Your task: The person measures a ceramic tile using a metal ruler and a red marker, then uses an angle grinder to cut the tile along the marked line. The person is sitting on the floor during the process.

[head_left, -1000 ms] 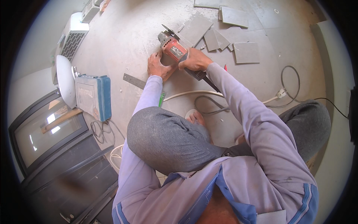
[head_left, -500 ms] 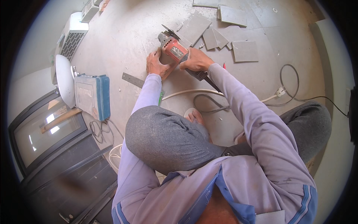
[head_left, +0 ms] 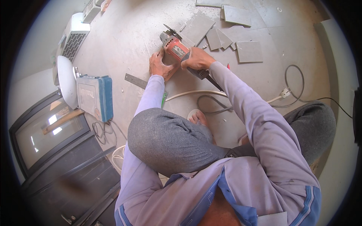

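A red and grey angle grinder is held out over the floor, its cutting disc turned up on edge beside a grey tile. My right hand wraps round the dark rear grip of its body. Just left of the housing, my left hand is low by the floor with fingers and thumb spread apart. Whether its fingertips touch the grinder cannot be made out. A metal ruler with a green part lies partly under my left forearm.
Several grey tile pieces lie ahead and to the right. Cables loop near my foot, with a white plug at right. Leftward stand a blue tool case, a white round basin-like object and a dark framed panel.
My hands and the grinder keep nearly the same pose. The whole view has shifted very slightly.
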A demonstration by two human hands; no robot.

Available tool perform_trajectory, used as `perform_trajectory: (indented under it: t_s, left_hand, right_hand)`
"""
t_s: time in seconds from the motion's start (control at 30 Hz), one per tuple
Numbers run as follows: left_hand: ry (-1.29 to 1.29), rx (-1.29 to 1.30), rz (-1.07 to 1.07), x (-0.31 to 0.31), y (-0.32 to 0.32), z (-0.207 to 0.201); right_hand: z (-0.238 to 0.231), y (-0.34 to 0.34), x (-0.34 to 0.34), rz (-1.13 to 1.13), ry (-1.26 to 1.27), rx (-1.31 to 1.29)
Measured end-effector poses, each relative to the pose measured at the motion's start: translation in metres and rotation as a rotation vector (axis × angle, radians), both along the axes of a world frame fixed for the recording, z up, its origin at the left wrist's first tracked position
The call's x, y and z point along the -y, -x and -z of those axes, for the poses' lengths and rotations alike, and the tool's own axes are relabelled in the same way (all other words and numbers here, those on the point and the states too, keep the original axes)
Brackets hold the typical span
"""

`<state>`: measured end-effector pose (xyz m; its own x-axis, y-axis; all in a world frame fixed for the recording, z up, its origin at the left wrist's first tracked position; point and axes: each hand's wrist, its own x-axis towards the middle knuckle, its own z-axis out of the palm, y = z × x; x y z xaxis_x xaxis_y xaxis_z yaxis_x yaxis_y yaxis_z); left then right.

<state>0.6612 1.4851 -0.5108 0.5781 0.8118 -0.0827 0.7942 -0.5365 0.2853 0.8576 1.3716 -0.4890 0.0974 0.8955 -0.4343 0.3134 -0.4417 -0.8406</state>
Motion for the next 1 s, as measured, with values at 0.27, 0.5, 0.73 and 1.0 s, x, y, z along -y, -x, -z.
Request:
perform_trajectory:
  t_s: [0.27,0.5,0.73,1.0]
  left_hand:
    - [0.012,-0.011,-0.009,0.003,-0.001,-0.006]
    - [0.017,0.0,-0.013,-0.001,-0.001,-0.001]
    - [0.021,0.003,0.0,-0.004,0.002,0.004]
    - [0.052,-0.007,-0.001,-0.002,0.001,0.0]
  right_hand:
    - [-0.002,0.0,0.002,0.01,0.008,-0.008]
    - [-0.001,0.001,0.008,0.02,-0.016,-0.009]
    - [-0.01,0.0,0.017,0.021,-0.015,-0.01]
    - [-0.015,0.0,0.021,0.012,0.003,0.011]
